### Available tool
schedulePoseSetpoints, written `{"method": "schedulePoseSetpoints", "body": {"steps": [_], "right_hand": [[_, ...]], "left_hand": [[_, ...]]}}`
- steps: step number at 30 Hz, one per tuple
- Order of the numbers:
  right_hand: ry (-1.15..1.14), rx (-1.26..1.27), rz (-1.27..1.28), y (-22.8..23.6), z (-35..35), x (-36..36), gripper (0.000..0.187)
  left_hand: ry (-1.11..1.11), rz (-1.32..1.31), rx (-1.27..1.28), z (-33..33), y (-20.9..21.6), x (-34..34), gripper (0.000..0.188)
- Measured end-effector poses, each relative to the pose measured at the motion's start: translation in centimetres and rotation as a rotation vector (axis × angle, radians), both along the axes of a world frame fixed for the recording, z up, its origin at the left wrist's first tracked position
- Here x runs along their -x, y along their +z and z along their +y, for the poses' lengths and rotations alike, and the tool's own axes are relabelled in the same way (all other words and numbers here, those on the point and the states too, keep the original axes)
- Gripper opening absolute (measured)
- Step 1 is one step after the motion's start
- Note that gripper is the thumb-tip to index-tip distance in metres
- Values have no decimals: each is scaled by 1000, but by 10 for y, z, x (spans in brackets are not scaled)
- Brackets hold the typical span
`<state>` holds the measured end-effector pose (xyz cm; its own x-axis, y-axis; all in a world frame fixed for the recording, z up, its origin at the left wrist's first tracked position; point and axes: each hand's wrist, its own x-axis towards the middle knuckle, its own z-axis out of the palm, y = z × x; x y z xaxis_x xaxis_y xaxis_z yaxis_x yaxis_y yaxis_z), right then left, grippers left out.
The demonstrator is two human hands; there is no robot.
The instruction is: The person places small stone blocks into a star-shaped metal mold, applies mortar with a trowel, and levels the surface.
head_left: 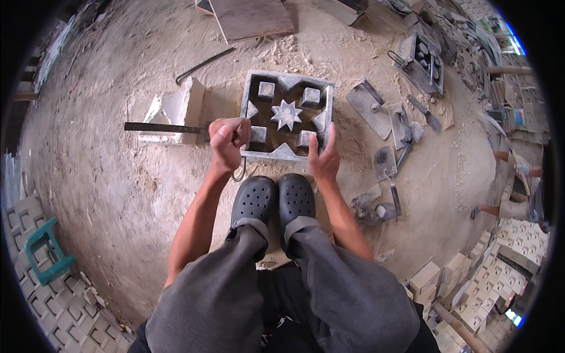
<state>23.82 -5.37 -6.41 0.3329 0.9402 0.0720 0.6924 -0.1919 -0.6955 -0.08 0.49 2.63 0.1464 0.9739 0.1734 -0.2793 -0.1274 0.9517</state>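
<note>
A square grey metal mould [285, 154] lies on the ground in front of my feet, with an eight-pointed star in its middle, square blocks near its corners and triangular points along its sides. My left hand [228, 141] is closed in a fist by its left side, wrapped round a long, flat dark bar [168, 127] that sticks out to the left. At the mould's near right corner is my right hand [325, 160], thumb and forefinger stretched apart along the rim; its other fingers are partly hidden. A broken white block [189, 109] stands beyond the bar.
Right of the mould lie several trowels [385, 163] and a flat plate [368, 109]. Another mould [421, 62] sits farther right. A bent rod [203, 65] and a board [253, 20] lie at the back. A teal stool [44, 251] stands left; another person [524, 188] is at far right.
</note>
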Motion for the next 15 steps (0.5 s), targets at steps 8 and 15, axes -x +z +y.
{"method": "schedulePoseSetpoints", "body": {"steps": [8,15], "right_hand": [[-3,82,40,4,-2,2,72],[-2,22,-6,4,0,2,73]], "left_hand": [[-140,26,-184,11,47,4,66],[-362,92,-316,37,93,-3,69]]}}
